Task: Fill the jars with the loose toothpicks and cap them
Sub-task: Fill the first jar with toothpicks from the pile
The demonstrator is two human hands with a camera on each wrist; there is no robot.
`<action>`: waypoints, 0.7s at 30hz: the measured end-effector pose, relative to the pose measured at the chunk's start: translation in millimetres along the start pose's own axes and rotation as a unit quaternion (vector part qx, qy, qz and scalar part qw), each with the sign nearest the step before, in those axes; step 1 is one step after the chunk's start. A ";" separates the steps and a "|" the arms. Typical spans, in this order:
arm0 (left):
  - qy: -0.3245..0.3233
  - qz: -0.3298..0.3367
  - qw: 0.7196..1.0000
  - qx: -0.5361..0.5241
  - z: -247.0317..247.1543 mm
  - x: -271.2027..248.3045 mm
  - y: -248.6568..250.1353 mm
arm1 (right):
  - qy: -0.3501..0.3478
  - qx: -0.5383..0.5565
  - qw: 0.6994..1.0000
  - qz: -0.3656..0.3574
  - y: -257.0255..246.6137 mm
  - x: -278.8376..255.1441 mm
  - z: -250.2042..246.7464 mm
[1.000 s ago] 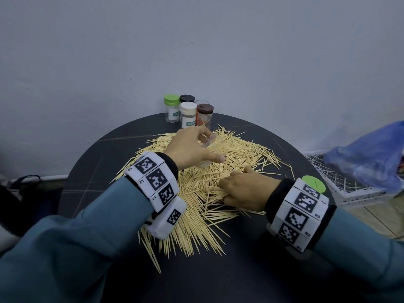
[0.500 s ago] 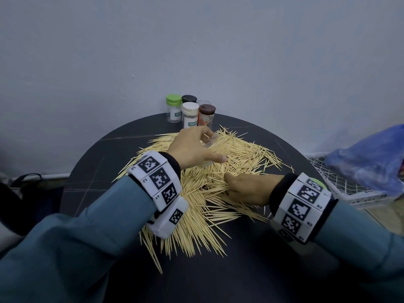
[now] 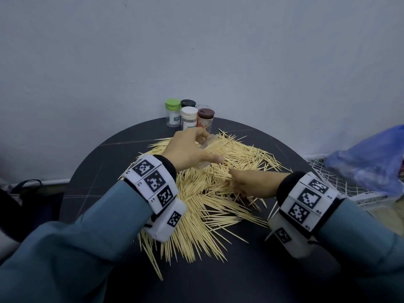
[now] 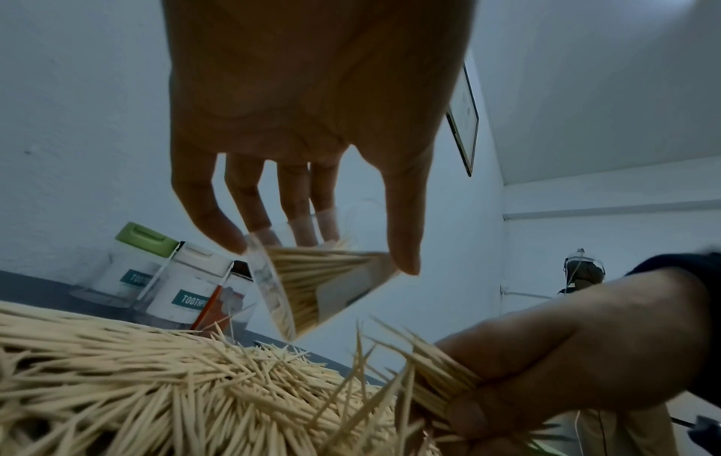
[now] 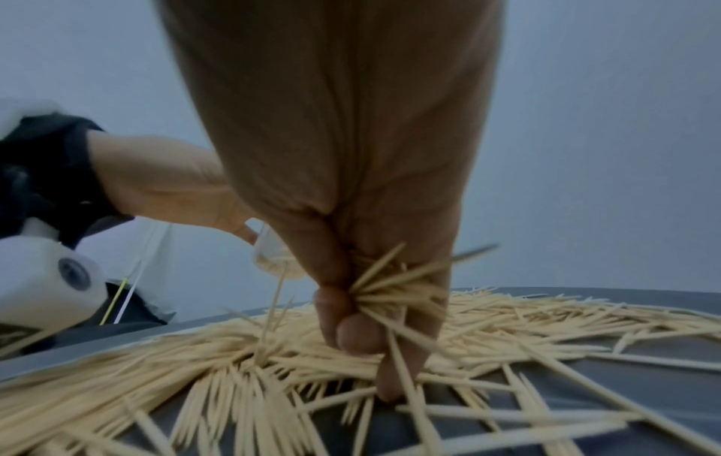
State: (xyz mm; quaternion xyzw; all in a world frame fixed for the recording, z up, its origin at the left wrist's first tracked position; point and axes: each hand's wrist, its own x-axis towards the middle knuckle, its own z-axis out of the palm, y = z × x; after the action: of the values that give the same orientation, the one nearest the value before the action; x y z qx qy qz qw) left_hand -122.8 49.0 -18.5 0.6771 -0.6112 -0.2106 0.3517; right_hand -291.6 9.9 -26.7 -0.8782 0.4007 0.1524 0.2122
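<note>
A wide heap of loose toothpicks (image 3: 203, 202) covers the round dark table (image 3: 91, 171). My left hand (image 3: 192, 149) grips a clear uncapped jar (image 4: 312, 277), tilted over the heap and partly filled with toothpicks. My right hand (image 3: 251, 184) sits just right of it, fingers curled round a bunch of toothpicks (image 5: 394, 277) (image 4: 425, 370) gathered from the heap, its knuckles down among the picks. At the table's far edge stand capped jars: green lid (image 3: 172, 112), white lid (image 3: 189, 118), brown lid (image 3: 206, 118), black lid (image 3: 188, 103).
A bare wall rises right behind the jars. To the right of the table a white wire basket (image 3: 341, 189) holds a blue plastic bag (image 3: 369, 160). A dark bag (image 3: 19, 202) lies on the floor at the left. Bare tabletop shows near me.
My right hand has slid left and forward over the heap, closing round a bunch of toothpicks. The left hand has kept the jar in the same place.
</note>
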 end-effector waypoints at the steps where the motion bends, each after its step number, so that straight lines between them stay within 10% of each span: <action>1: 0.002 0.000 1.000 -0.004 -2.1 0.0 -0.1 | -0.003 0.005 1.000 0.001 -0.1 -0.4 -1.8; 12: 0.015 -0.012 1.000 -0.016 -8.3 4.4 -1.7 | 0.015 0.252 0.967 -0.023 17.0 15.2 -18.4; 21: 0.042 -0.030 0.998 -0.044 -8.3 6.6 -6.9 | 0.141 0.615 0.767 -0.114 21.4 29.5 -38.3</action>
State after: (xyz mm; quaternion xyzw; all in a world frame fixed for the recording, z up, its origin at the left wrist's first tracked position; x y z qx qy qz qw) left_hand -111.0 44.5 -17.1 0.6873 -0.5653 -0.2191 0.4000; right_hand -285.6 -40.5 -11.9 -0.6106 0.3308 -0.2772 0.6640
